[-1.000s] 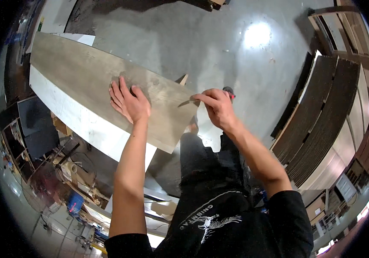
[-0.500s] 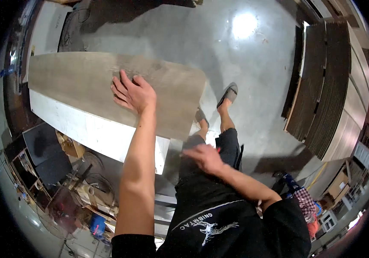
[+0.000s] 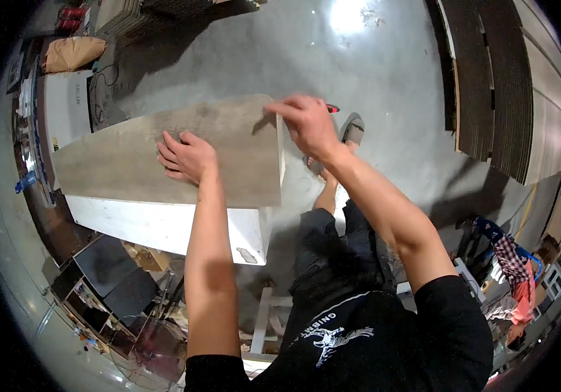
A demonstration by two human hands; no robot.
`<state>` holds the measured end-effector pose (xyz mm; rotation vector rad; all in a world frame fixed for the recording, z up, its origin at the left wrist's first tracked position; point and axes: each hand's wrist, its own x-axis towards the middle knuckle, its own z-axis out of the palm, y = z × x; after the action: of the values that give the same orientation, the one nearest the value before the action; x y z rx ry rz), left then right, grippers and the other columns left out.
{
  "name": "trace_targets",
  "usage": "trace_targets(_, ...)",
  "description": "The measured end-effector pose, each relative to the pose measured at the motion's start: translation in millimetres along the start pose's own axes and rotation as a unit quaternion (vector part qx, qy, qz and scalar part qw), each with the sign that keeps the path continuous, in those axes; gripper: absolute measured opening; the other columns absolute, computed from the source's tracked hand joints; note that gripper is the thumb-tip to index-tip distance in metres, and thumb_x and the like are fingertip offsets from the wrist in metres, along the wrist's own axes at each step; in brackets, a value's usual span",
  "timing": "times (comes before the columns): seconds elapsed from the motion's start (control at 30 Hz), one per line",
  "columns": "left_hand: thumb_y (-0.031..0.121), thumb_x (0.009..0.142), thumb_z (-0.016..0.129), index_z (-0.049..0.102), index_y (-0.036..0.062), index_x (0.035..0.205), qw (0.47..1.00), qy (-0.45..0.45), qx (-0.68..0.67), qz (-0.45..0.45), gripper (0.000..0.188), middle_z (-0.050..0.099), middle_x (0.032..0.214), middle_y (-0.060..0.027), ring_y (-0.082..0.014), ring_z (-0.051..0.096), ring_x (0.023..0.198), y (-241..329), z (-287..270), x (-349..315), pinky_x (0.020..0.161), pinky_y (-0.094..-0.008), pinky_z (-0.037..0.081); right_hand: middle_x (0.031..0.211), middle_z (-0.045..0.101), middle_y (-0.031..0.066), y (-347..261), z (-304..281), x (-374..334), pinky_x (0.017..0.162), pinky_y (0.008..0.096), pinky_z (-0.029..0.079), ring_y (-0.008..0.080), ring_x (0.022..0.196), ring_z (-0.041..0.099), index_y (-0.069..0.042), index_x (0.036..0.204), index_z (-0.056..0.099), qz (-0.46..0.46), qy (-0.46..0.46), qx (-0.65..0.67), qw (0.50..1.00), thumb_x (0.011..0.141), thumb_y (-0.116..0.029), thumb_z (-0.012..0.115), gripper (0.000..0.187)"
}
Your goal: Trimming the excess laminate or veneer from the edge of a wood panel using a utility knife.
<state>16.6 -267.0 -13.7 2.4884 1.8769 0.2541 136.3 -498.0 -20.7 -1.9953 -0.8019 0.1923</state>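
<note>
A long wood-grain board (image 3: 120,160) with one rounded corner lies on a white surface (image 3: 163,223). My left hand (image 3: 189,158) rests flat on its upper face, fingers spread. At the board's right end, near the rounded corner, is my right hand (image 3: 310,124). Its index finger stretches toward the edge while the other fingers curl round a small red-and-black tool (image 3: 333,108). Only one end of that tool sticks out, so its exact kind stays hidden. Motion blurs the right fingertips, and I cannot tell whether they touch the board.
Stacked long panels (image 3: 499,85) stand at the right. A white box (image 3: 68,101) and a brown bag (image 3: 75,53) are at the far left. Below the board sits a dark cabinet (image 3: 107,264) among clutter. My slippered feet (image 3: 352,129) are on the grey floor beyond the board's end.
My right hand has risen from in front of my shorts, moving away from me to the board's right end. My left hand stays on the board. The whole view has shifted.
</note>
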Motion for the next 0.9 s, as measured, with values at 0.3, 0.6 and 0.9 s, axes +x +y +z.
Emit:
trace_targets(0.3, 0.040, 0.105, 0.038, 0.037, 0.0130, 0.158, 0.999, -0.014, -0.036, 0.012, 0.059, 0.028, 0.167, -0.0159, -0.0374, 0.020, 0.155, 22.6, -16.0, -8.1, 0.123, -0.0562, 0.012, 0.111, 0.066, 0.0018, -56.4, 19.4, -221.7, 0.093, 0.0454, 0.045, 0.0256, 0.104, 0.062, -0.029, 0.129, 0.068, -0.106, -0.279, -0.091, 0.950, 0.083, -0.012, 0.064, 0.049)
trace_targets(0.6, 0.035, 0.096, 0.059, 0.035, 0.0129, 0.159, 0.837, -0.134, 0.011, 0.531, 0.071, 0.020, 0.170, -0.0146, -0.0392, 0.011, 0.158, -2.7, -37.8, -78.3, 0.124, -0.0633, 0.009, 0.107, 0.073, 0.0104, -18.9, -70.5, -240.5, 0.080, 0.0374, 0.055, 0.0277, 0.092, 0.070, -0.009, 0.129, 0.067, 0.303, -0.116, 0.082, 0.942, 0.092, -0.007, 0.065, 0.037)
trace_targets(0.9, 0.034, 0.093, 0.065, 0.047, 0.0141, 0.152, 0.811, -0.162, 0.026, 0.561, 0.064, 0.051, 0.155, -0.0053, -0.0284, 0.043, 0.146, 94.4, -65.6, -59.5, 0.120, -0.0625, 0.026, 0.081, 0.066, 0.0051, 21.4, -182.4, -216.6, 0.071, 0.0292, 0.054, 0.0124, 0.073, 0.064, -0.002, 0.106, 0.068, 0.452, 0.095, 0.294, 0.837, 0.099, -0.017, 0.064, 0.017)
